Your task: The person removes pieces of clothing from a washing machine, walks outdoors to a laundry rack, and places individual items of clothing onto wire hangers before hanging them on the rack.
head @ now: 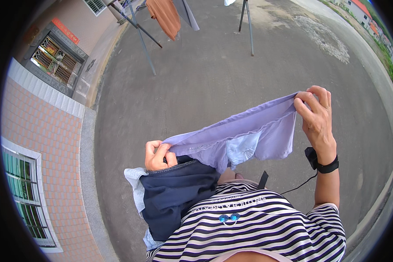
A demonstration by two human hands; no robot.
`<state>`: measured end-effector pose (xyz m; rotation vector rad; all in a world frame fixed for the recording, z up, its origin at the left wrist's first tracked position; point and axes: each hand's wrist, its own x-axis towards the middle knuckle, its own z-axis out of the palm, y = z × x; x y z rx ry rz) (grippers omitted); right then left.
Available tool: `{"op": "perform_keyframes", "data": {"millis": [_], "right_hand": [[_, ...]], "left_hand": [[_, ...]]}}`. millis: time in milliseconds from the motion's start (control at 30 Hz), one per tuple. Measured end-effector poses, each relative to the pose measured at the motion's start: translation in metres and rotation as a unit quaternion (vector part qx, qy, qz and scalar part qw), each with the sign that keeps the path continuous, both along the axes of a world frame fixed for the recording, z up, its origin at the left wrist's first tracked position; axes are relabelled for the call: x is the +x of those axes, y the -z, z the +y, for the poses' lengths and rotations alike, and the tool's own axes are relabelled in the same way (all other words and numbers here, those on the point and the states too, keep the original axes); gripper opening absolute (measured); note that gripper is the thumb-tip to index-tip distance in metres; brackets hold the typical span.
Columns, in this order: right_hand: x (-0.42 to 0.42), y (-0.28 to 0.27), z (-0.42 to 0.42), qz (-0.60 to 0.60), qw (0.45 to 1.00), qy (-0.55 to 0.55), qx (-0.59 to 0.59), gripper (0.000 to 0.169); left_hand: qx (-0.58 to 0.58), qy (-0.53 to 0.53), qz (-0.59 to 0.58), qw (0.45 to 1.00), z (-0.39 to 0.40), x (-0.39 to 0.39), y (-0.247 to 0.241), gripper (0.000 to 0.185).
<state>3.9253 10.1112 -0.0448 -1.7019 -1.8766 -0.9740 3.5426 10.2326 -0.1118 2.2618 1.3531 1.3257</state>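
A pair of lavender underpants (239,131) with a pale blue inner panel (244,149) is stretched by its waistband between my two hands. My right hand (316,114), higher up, pinches one end between thumb and fingers. At the other end, lower on the left, my left hand (159,155) grips the waistband. Navy cloth (180,186) hangs beneath my left hand and over the forearm, which it hides. Light blue-grey fabric (136,183) shows at the navy cloth's left edge, and more (152,240) at its bottom.
Ahead on the concrete yard (196,85) stand metal drying-rack legs (145,49), with a brown garment (163,18) and a grey one (186,14) hanging. Another pair of legs (247,28) stands farther right. A tiled house wall (49,157) with a barred window (28,193) rises at left.
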Motion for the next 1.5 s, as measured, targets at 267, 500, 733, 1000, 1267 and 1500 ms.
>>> {"op": "perform_keyframes", "data": {"millis": [267,500,733,1000,1267,1500], "right_hand": [[0.036,0.008,0.200,0.000,0.998,-0.042,-0.052,0.028],[0.109,-0.003,0.406,0.038,0.997,-0.049,-0.042,0.018],[0.184,0.072,0.608,0.203,0.968,-0.084,-0.120,0.012],[0.286,0.137,0.947,0.601,0.712,-0.312,-0.187,0.032],[0.319,0.187,1.102,0.717,0.596,-0.225,-0.283,0.027],[0.225,0.284,1.183,0.461,0.777,-0.246,-0.351,0.009]], "left_hand": [[-0.027,-0.024,-0.034,0.999,0.211,0.066,0.051,0.018],[-0.036,-0.041,-0.065,0.996,0.394,0.134,0.048,0.029],[-0.033,0.002,-0.038,0.999,0.561,0.197,0.033,0.030],[-0.001,-0.144,0.025,0.989,0.788,0.270,0.065,0.030],[-0.079,-0.146,-0.001,0.986,0.864,0.329,0.052,0.033],[-0.073,-0.170,0.018,0.983,0.953,0.292,0.095,0.029]]}}
